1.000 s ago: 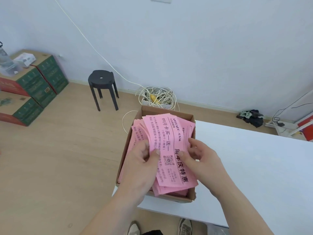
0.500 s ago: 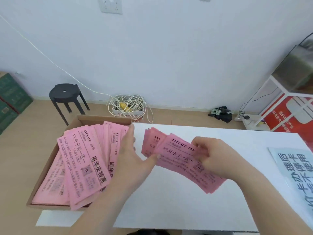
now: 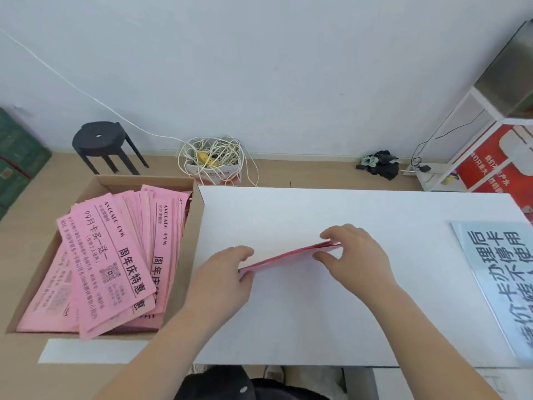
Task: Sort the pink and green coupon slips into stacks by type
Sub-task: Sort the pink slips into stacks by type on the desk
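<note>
Pinching the bundle of pink slips (image 3: 288,256) at either end, my left hand (image 3: 227,275) and right hand (image 3: 356,255) now hold it edge-on, low over the white table (image 3: 317,313). Half a second ago it hung fanned in the right hand alone. I judge I'm squaring a first pink stack. Left of it, the cardboard box (image 3: 199,215) holds the loose pink slips (image 3: 106,255); no green shows.

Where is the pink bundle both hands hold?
Mid-frame in the head view, the pink bundle sits over the table between left hand and right hand, right of the cardboard box.
</note>
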### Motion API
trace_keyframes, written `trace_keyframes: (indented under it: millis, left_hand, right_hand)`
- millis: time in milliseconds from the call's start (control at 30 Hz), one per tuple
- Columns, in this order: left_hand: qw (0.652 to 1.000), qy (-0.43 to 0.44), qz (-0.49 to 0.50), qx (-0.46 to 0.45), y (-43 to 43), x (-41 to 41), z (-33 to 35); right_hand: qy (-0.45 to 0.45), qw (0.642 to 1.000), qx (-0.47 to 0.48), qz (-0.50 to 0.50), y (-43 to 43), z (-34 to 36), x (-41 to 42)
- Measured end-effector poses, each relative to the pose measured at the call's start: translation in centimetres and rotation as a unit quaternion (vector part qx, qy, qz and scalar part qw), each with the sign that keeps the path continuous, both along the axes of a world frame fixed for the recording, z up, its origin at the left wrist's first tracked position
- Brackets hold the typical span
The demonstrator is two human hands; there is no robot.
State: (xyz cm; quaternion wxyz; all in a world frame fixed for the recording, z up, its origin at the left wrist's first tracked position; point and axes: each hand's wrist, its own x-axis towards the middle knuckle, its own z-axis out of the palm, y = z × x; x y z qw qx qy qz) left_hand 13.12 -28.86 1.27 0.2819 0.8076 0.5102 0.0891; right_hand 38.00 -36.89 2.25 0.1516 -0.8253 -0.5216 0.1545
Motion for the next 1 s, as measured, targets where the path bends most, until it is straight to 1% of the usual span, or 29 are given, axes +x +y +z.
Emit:
trace_keyframes:
  millis: [33, 67, 100, 133, 167, 200, 233, 267, 300, 367, 467, 567, 733, 867, 1000]
  left_hand:
    - [1.0, 0.003, 0.011, -0.001, 0.0, -0.1, -0.4]
    - [1.0, 0.004, 0.025, -0.001, 0.0, -0.3, -0.9]
    - [0.999, -0.013, 0.047, -0.011, 0.0, -0.3, -1.3]
    - [0.994, -0.058, 0.086, -0.039, 0.0, -0.2, -1.7]
    - [0.981, -0.119, 0.133, -0.079, 0.0, -0.2, -1.9]
    - [0.96, -0.176, 0.182, -0.117, -0.2, -0.2, -2.1]
    - [0.94, -0.22, 0.221, -0.137, -0.2, -0.2, -2.2]
    - [0.928, -0.244, 0.242, -0.144, -0.3, -0.2, -2.4]
    - [0.92, -0.259, 0.253, -0.152, -0.4, -0.1, -2.5]
    - [0.915, -0.265, 0.254, -0.164, -0.4, 0.2, -2.3]
    - [0.916, -0.262, 0.257, -0.16, -0.4, 0.6, -2.5]
    - [0.909, -0.287, 0.261, -0.154, -0.3, 0.6, -2.7]
    - [0.889, -0.336, 0.251, -0.181, -0.5, 0.6, -3.3]
    - [0.894, -0.346, 0.226, -0.174, -0.2, 0.7, -3.3]
    - [0.89, -0.361, 0.222, -0.169, -0.1, 0.5, -3.5]
  right_hand:
    - [0.058, 0.997, 0.016, -0.052, -0.6, -0.8, 0.2]
    - [0.132, 0.985, 0.038, -0.103, -1.1, -1.5, 0.3]
    - [0.218, 0.962, 0.067, -0.152, -1.3, -2.0, 0.3]
    - [0.296, 0.931, 0.092, -0.191, -1.5, -2.5, 0.2]
    - [0.351, 0.905, 0.109, -0.215, -1.5, -2.9, 0.1]
    - [0.383, 0.889, 0.116, -0.221, -1.5, -3.3, 0.0]
    - [0.403, 0.882, 0.115, -0.217, -1.3, -3.6, -0.2]
    - [0.42, 0.877, 0.113, -0.204, -1.1, -3.7, -0.4]
    - [0.431, 0.876, 0.11, -0.188, -0.8, -3.8, -0.6]
    - [0.439, 0.877, 0.106, -0.162, -0.1, -3.8, -1.2]
    - [0.442, 0.87, 0.116, -0.183, 1.1, -4.2, -1.5]
    - [0.441, 0.866, 0.119, -0.203, 1.9, -4.8, -1.3]
    - [0.45, 0.869, 0.098, -0.178, 2.4, -4.7, -0.9]
    - [0.471, 0.859, 0.095, -0.176, 2.2, -5.0, -0.8]
    - [0.463, 0.862, 0.099, -0.183, 1.4, -5.5, -0.7]
